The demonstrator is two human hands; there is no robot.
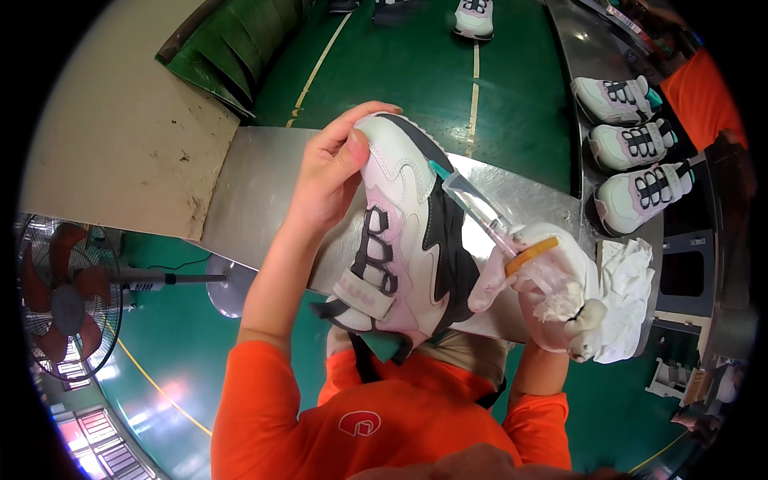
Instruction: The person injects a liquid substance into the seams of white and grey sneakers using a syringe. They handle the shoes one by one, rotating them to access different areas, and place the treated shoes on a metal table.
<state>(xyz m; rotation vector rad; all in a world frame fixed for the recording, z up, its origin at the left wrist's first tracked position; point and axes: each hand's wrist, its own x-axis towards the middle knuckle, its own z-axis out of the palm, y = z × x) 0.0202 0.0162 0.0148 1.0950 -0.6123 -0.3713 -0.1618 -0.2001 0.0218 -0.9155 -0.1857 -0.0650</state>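
A white, pink and black sneaker (404, 232) is held up in front of me, its toe pointing away and its strap end toward my body. My bare left hand (330, 164) grips it round the toe, thumb on the upper. In a white glove, my right hand (552, 280) is closed round a clear syringe (480, 204) with a yellow-orange band by the fingers. The syringe's green tip (438, 169) meets the sneaker's side near the edge of the sole. A crumpled white cloth (628, 292) lies beside the gloved hand, and part of that hand's fingers is hidden.
Beneath the sneaker is a metal worktop (264, 168), with a green conveyor belt (400, 72) beyond carrying another sneaker (474, 20). Several sneakers (640, 196) line the metal ledge at right. A co-worker's orange sleeve (704, 96) shows there. A fan (68, 308) stands left.
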